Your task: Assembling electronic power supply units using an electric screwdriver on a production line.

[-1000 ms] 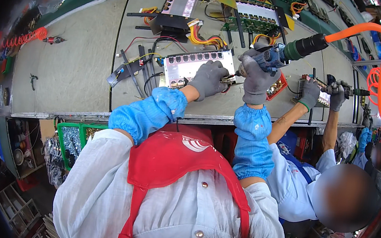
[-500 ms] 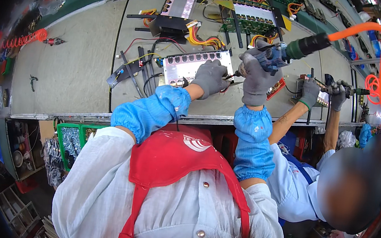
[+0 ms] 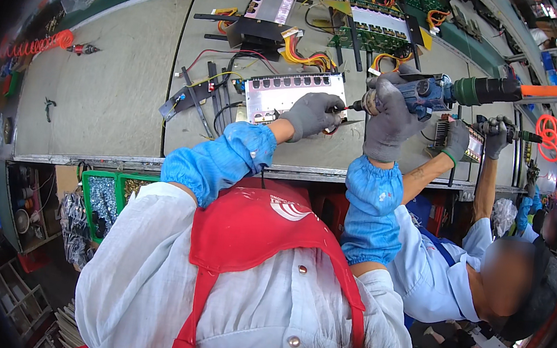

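Note:
In my gloved right hand (image 3: pixel 391 118) is a blue air screwdriver (image 3: pixel 421 94), held almost level and pointing left. An orange hose (image 3: pixel 552 93) runs from its dark rear end. The bit's tip reaches the fingertips of my gloved left hand (image 3: pixel 312 115). That hand is closed in a pinch at the right end of a white metal housing (image 3: pixel 270 93) with a row of dark openings; whatever is between the fingers is too small to make out. Loose wires and black strips (image 3: pixel 217 99) lie beside the housing's left end.
Other housings (image 3: pixel 269 0) and green circuit boards (image 3: pixel 375 31) with coloured wires lie at the back of the bench. A co-worker's gloved hands (image 3: pixel 457 138) hold another tool at right. Below the bench edge are green bins (image 3: pixel 103 198) of small parts. A coiled red hose (image 3: pixel 44 44) lies far left.
My right hand and the screwdriver have shifted right, and the tool has tilted nearer to level. The orange hose has swung right. My left hand's fingers have drawn together by the bit.

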Action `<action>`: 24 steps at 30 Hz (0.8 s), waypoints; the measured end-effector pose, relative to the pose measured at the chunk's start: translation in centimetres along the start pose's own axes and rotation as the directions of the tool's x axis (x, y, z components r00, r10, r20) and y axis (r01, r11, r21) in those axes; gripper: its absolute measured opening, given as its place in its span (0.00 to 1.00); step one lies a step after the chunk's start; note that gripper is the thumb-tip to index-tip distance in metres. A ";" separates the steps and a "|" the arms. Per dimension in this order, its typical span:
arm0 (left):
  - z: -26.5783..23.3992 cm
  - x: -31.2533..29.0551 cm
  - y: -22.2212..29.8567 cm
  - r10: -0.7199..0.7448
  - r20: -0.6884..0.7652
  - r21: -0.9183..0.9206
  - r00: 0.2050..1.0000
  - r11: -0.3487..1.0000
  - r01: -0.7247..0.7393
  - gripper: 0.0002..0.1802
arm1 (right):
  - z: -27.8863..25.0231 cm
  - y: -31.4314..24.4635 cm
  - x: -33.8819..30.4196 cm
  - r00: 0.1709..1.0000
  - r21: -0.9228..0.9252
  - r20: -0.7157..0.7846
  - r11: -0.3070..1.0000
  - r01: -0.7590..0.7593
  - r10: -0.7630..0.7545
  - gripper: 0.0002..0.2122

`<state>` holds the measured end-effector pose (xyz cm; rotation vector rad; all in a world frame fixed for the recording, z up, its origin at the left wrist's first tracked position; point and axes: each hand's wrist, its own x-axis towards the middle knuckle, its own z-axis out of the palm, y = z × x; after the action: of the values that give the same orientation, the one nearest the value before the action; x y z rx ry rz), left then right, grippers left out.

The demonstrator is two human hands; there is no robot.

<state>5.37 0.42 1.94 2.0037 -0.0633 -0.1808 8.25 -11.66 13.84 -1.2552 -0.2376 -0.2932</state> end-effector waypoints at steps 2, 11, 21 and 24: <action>-0.2 0.0 -1.0 0.011 -0.029 0.071 1.000 0.997 -0.008 0.18 | -0.1 0.3 0.1 0.999 -0.009 0.017 1.000 0.029 -0.028 0.19; -3.8 -1.0 -2.8 -0.371 -0.066 -0.465 0.926 0.833 0.300 0.12 | 0.1 1.2 -1.2 0.996 0.097 0.053 0.992 -0.076 0.071 0.21; -2.1 -2.5 -3.5 -0.072 -0.157 0.184 0.985 0.978 0.101 0.16 | 0.4 3.8 -2.0 0.993 0.021 0.086 0.997 -0.080 0.078 0.20; -2.7 -2.5 -2.1 -0.145 -0.100 0.200 0.984 0.966 0.163 0.18 | 0.5 3.8 -2.0 0.994 0.016 0.084 0.997 -0.076 0.075 0.20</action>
<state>3.26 4.03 1.35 2.2237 0.1336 -0.1944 7.72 -9.91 9.90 -1.2555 -0.2635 -0.1732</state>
